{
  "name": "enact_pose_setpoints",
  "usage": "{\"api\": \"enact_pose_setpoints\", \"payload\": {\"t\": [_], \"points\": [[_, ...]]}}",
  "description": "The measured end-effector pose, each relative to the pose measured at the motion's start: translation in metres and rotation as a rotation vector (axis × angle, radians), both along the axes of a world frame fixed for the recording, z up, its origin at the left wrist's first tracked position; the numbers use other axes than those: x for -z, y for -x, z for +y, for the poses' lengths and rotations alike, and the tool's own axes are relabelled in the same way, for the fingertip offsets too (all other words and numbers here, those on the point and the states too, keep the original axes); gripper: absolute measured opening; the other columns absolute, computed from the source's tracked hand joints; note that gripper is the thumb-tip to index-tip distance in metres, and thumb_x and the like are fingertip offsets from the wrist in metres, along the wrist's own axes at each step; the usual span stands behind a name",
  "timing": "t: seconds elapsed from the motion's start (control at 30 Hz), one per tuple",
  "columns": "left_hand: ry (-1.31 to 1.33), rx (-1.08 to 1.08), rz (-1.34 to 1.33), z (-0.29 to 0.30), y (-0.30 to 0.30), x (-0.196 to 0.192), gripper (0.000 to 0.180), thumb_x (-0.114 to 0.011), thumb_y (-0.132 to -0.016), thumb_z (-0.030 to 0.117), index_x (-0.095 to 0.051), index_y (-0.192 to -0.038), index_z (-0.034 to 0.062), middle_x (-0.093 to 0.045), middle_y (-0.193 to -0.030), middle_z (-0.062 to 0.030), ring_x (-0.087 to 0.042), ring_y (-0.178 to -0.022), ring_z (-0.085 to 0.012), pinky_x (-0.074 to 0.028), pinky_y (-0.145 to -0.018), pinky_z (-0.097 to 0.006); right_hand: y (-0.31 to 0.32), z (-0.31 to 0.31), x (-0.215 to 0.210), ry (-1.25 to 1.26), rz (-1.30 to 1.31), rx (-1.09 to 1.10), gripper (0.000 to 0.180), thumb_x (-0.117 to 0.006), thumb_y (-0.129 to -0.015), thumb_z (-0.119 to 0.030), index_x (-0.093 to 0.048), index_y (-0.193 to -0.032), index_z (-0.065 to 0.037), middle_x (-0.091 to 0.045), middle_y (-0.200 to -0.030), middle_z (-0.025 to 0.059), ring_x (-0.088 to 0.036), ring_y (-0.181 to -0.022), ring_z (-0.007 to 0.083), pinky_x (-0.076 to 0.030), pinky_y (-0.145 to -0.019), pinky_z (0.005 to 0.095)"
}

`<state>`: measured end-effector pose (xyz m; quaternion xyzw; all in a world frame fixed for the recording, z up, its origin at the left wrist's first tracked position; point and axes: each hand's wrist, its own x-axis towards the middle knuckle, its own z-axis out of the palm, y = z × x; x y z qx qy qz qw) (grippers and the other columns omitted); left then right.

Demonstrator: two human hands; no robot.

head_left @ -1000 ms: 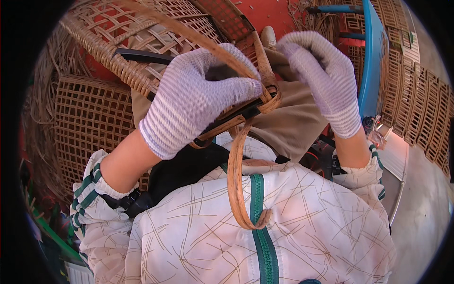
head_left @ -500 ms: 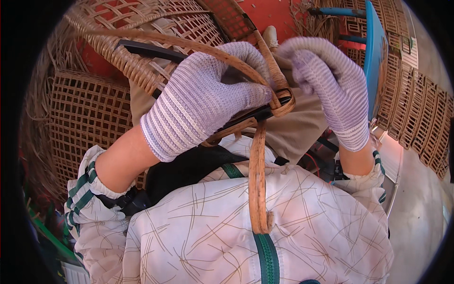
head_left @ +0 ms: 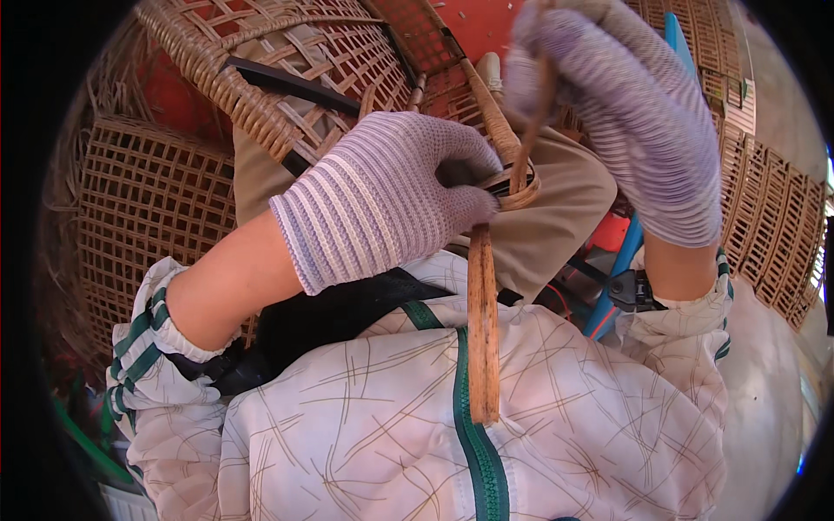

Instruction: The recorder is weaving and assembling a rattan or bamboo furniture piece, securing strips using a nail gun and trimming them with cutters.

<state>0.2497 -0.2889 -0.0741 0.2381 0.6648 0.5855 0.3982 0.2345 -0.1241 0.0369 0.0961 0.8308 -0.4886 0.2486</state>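
A flat rattan strip (head_left: pixel 526 149) rises steeply from the wrapped corner (head_left: pixel 523 195) of a dark frame joined to a woven rattan basket (head_left: pixel 213 91). My right hand (head_left: pixel 630 113), in a striped lilac knit glove and blurred at the fingertips, is closed round the strip's upper part. At that same corner my left hand (head_left: pixel 382 187), gloved alike, pinches the frame between thumb and fingers; the exact contact is hidden. Below the corner a loose tail of rattan (head_left: pixel 483 339) hangs over my light jacket. A black bar (head_left: pixel 291 87) lies across the basket's side.
An openwork woven panel (head_left: pixel 152 191) stands at the left, beside bundled dry fibres (head_left: pixel 65 182). More woven panels (head_left: pixel 769 217) line the far right. Part of a blue frame (head_left: pixel 618 282) shows behind my right forearm. The floor (head_left: pixel 482 24) ahead is red.
My right hand has moved up and to the right, now with the strip in it. The strip, which arched over my left hand, now stands up from the corner. My left hand has shifted slightly.
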Motion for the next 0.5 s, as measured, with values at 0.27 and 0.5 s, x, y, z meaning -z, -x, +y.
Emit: {"api": "enact_pose_setpoints", "payload": {"t": [0.27,0.5], "points": [[0.043,0.016,-0.181,-0.002,-0.003,-0.019,0.021,-0.074,-0.079,0.009,-0.067,-0.097,0.0,-0.068,-0.079,-0.0045,-0.063,-0.068,-0.0083,-0.053,-0.062,-0.023,-0.007,-0.012,-0.056,0.064,-0.17,0.278,0.023,-0.058,-0.096,-0.016,-0.059,-0.102,0.006,-0.062,-0.076,0.0112,-0.06,-0.065,0.0164,-0.049,-0.062,0.0262],[0.043,0.066,-0.244,0.006,-0.002,-0.014,0.022,-0.074,-0.078,0.007,-0.068,-0.097,0.0002,-0.068,-0.078,-0.005,-0.062,-0.067,-0.0091,-0.052,-0.062,-0.023,-0.015,0.005,-0.063,-0.419,0.0,-0.191,0.036,-0.062,-0.092,-0.018,-0.062,-0.126,-0.005,-0.057,-0.066,-0.0011,-0.054,-0.057,0.0026,-0.043,-0.055,0.0175]]}}
